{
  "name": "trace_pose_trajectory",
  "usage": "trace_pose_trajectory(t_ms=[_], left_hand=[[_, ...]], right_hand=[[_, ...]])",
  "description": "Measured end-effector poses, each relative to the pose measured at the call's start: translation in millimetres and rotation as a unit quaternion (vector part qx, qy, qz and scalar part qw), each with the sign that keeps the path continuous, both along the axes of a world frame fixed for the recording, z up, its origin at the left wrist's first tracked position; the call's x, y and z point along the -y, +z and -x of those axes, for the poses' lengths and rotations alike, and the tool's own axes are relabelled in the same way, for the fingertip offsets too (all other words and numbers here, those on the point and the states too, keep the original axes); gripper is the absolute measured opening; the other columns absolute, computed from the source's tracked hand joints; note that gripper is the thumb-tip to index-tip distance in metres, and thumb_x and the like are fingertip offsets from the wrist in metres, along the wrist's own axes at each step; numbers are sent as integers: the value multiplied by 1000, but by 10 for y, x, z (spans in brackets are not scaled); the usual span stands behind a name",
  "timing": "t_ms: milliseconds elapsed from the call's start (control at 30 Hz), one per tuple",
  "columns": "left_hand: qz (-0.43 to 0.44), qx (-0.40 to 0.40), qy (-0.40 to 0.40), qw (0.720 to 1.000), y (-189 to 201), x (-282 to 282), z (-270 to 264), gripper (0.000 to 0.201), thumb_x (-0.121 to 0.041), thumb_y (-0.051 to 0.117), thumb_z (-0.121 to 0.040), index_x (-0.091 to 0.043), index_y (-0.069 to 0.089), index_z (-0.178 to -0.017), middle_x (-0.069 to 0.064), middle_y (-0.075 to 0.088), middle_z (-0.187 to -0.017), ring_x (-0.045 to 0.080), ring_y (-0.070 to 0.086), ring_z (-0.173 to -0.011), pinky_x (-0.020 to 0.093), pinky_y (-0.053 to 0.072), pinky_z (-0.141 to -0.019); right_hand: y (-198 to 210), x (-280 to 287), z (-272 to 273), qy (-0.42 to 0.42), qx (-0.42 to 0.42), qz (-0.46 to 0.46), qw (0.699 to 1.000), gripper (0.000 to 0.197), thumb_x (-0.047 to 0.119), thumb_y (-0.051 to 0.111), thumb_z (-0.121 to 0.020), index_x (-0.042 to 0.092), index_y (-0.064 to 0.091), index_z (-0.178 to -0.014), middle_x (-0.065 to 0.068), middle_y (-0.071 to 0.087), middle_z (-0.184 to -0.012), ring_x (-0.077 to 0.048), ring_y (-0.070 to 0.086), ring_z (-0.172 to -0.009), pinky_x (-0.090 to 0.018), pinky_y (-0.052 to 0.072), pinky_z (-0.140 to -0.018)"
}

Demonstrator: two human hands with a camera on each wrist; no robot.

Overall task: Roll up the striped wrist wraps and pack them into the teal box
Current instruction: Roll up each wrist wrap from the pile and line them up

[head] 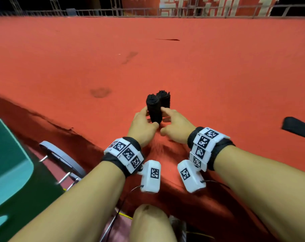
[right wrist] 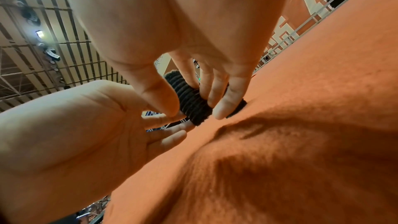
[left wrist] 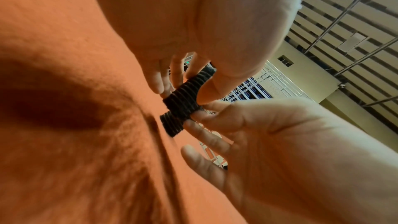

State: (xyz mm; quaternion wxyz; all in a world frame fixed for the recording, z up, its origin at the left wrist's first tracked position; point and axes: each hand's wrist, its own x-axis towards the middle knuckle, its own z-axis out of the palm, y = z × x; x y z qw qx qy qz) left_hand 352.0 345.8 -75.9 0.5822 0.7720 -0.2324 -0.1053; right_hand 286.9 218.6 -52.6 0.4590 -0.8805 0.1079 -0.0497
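Upright on the red counter point(head: 200, 67), two rolled black wraps point(head: 154, 109) stand touching each other near its front edge, with the left hand point(head: 143, 126) and right hand point(head: 176, 126) pinching them between curled fingers point(right wrist: 224, 106). Wide bare cloth stretches beyond them. Another flat wrap point(head: 296, 127) lies well right, and a teal box point(head: 8, 154) sits below the counter's left edge.

A red felt cloth point(head: 183, 67) covers the counter. A metal railing point(head: 113, 12) runs along the 12 o'clock edge. A grey folding chair point(head: 64, 158) stands at 8 o'clock, below the counter edge.
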Motion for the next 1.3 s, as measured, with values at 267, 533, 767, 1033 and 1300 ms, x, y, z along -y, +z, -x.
trace_pose_trajectory(t_ms=[267,533,767,1033,1300], left_hand=[[-100,-17,-38,994,-70,26,-108,76,-15,57,-67,-30,51,-141,-5,68,-124,19,67,-112,47,52,-101],[-121,-25,-29,992,2,-7,-30,71,9,61,-83,-15,43,-147,-2,57,-118,20,60,-115,47,46,-109],[-165,-27,3,986,44,-34,57,67,4,64,-88,-1,36,-148,8,57,-129,21,56,-113,43,46,-106],[-218,76,110,967,360,12,326,40,-23,69,-86,-21,61,-125,2,68,-121,25,63,-113,38,49,-99],[-337,166,35,926,622,458,1002,10,-38,64,-82,-29,64,-80,1,72,-93,31,66,-92,33,50,-77]], right_hand=[[-122,3,-65,-1,-90,4,996,96,-1,67,-76,20,24,-159,-8,51,-147,-19,50,-98,-28,43,-83],[-83,-43,-34,-2,-97,27,995,76,8,71,-71,18,48,-142,-5,64,-125,-23,57,-94,-34,49,-82],[-36,-44,53,-17,-89,12,996,71,7,72,-74,12,48,-141,-7,58,-135,-26,59,-104,-45,54,-91],[140,73,350,-43,-86,53,994,76,14,75,-84,10,40,-150,-9,52,-146,-27,58,-121,-43,53,-96],[430,541,1201,-89,-81,160,980,59,23,74,-85,13,54,-140,-7,62,-135,-26,58,-124,-31,47,-101]])
